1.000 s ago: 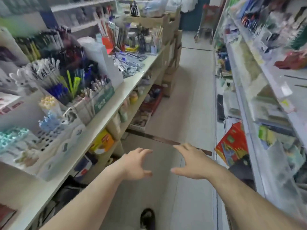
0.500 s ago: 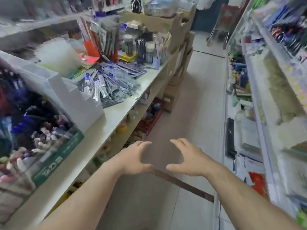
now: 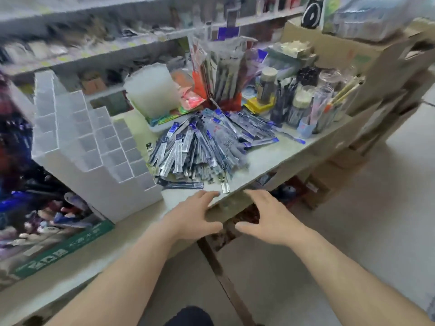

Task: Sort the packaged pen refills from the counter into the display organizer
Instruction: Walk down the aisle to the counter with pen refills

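Now both the left hand [image 3: 195,215] and right hand [image 3: 270,217] hover empty, fingers loose; a hasty grab risks sliding the refill packets [image 3: 202,147] off the tabletop [image 3: 282,156] edge.

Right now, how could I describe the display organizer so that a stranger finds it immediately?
Look at the long pale counter and find the heap of blue-and-silver packaged pen refills. Immediately left of that heap stands the display organizer. It alone is a clear plastic block of small square compartments rising in steps toward the back.

free: counter [image 3: 270,158] front edge | blocked: organizer [image 3: 94,147] left, jars [image 3: 301,104] behind
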The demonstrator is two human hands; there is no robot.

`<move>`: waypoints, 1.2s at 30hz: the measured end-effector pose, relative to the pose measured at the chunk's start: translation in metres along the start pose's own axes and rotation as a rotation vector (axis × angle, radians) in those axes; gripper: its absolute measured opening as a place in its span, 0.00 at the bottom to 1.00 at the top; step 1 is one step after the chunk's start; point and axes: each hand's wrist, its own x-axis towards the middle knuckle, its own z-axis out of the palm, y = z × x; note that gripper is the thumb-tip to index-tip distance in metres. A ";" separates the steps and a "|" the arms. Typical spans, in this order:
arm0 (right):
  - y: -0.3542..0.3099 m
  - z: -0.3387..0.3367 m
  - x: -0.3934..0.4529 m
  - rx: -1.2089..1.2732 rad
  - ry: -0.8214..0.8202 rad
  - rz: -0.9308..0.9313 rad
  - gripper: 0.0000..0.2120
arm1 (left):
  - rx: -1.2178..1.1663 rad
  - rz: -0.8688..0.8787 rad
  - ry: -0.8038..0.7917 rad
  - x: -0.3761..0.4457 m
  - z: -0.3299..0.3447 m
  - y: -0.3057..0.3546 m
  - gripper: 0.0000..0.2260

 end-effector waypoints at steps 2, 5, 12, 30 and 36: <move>0.004 -0.015 0.032 0.003 -0.036 -0.041 0.44 | -0.041 -0.055 0.034 0.014 -0.009 0.000 0.37; 0.001 -0.028 0.082 -0.017 -0.091 -0.127 0.43 | -0.117 -0.144 0.109 0.038 -0.024 -0.014 0.37; -0.019 -0.043 0.198 -0.106 -0.121 -0.089 0.36 | -0.103 -0.494 0.439 0.135 -0.072 -0.084 0.42; -0.065 -0.035 0.347 -0.144 -0.310 -0.076 0.35 | -0.333 -0.771 0.362 0.216 -0.114 -0.167 0.19; -0.075 -0.046 0.372 0.011 -0.396 -0.050 0.22 | -0.622 -0.806 0.625 0.191 -0.128 -0.157 0.13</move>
